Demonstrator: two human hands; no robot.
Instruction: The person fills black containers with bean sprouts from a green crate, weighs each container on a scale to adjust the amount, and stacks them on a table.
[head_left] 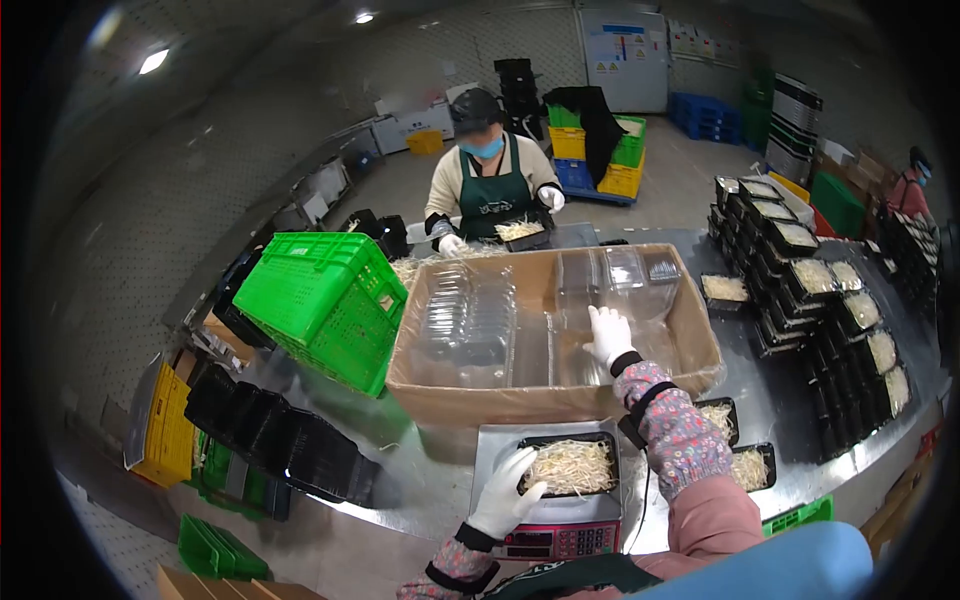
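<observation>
My left hand (503,494), in a white glove, is at the left edge of a black tray of bean sprouts (572,466). Its fingers and thumb are apart, and the thumb overlaps the tray's near left corner. Beneath the tray is a weighing scale (555,541) with a red keypad panel. My right hand (608,336), also gloved, reaches over a cardboard box (500,403) lined with plastic. Its fingers are stretched out near clear plastic lids (624,268), holding none that I can see. More nested clear lids (465,320) fill the box's left side.
A green crate (315,300) leans left of the box, near nested black trays (280,435). Filled trays (800,275) are stacked at right; two (752,468) (716,418) lie by my right arm. Across the table, a co-worker (490,175) holds a sprout tray (521,233).
</observation>
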